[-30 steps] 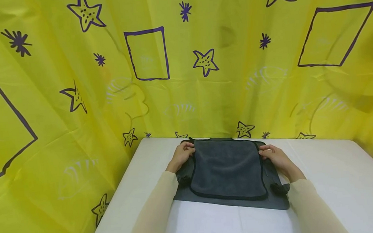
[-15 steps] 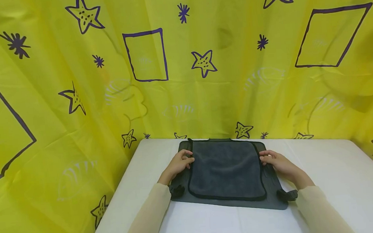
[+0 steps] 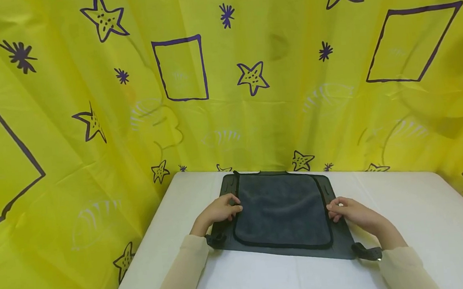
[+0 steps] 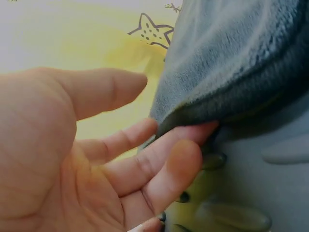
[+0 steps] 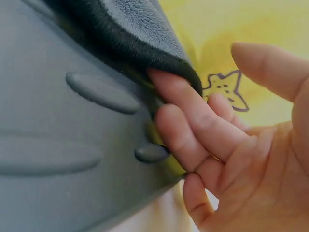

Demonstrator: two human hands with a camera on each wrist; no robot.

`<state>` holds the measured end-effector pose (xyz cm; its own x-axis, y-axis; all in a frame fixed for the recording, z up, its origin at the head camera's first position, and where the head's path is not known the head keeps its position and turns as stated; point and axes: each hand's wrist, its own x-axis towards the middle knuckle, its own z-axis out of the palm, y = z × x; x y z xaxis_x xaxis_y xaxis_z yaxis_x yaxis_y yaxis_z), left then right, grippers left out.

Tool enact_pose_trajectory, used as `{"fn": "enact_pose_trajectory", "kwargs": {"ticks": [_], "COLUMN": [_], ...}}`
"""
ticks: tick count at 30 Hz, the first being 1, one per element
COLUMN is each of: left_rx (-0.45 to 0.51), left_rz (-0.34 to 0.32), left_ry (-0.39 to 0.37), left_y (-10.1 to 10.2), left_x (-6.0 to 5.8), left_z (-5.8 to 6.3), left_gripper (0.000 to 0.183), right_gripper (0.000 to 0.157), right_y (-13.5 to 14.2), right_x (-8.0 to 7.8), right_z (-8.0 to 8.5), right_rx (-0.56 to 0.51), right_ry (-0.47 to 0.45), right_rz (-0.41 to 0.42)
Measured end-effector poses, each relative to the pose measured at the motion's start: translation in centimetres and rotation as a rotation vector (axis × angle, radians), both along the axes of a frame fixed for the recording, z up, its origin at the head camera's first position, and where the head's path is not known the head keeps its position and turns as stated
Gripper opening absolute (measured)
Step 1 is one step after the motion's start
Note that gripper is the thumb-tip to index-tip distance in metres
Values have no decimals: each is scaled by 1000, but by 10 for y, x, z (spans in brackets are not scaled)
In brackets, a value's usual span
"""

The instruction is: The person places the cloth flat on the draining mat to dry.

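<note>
A dark grey plush cloth [image 3: 283, 210] with a black bound edge lies spread over a larger dark grey mat [image 3: 343, 240] on the white table. At the cloth's left edge my left hand [image 3: 219, 209] has its fingertips. In the left wrist view its middle fingers reach the underside of the cloth [image 4: 207, 72], the thumb held apart. My right hand [image 3: 353, 212] is at the opposite edge, fingers touching beneath the black border in the right wrist view, thumb away from the cloth [image 5: 140, 24]. The fingertips under the cloth are partly hidden.
Raised oval ridges [image 5: 101, 92] stand out on the mat. The white tabletop [image 3: 416, 211] extends to both sides and in front. A yellow curtain [image 3: 221, 118] with purple stars hangs behind and to the left. Black wrist cameras [image 3: 366, 252] sit at the sleeves.
Both hands have slid nearer along the cloth's side edges, from its upper corners toward the middle. The right hand has also shifted outward. Cloth and mat stay in place.
</note>
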<state>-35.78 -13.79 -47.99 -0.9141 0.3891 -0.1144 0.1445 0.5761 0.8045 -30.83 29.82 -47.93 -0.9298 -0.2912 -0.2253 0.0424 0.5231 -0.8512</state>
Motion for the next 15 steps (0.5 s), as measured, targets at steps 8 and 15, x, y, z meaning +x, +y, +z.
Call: {"fn": "enact_pose_trajectory", "kwargs": {"ticks": [8, 15], "left_rx": [-54, -99], "left_rz": [-32, -75], "left_ry": [-1, 6], "left_y": [0, 3], "left_x": [6, 11], "left_z": [6, 13], "left_gripper": [18, 18], "right_gripper": [32, 35], "right_y": [8, 10], "right_x": [7, 8], "right_z": [-1, 8], "right_rx": [-106, -111], "right_ry": [24, -2], "right_rz": [193, 323]}}
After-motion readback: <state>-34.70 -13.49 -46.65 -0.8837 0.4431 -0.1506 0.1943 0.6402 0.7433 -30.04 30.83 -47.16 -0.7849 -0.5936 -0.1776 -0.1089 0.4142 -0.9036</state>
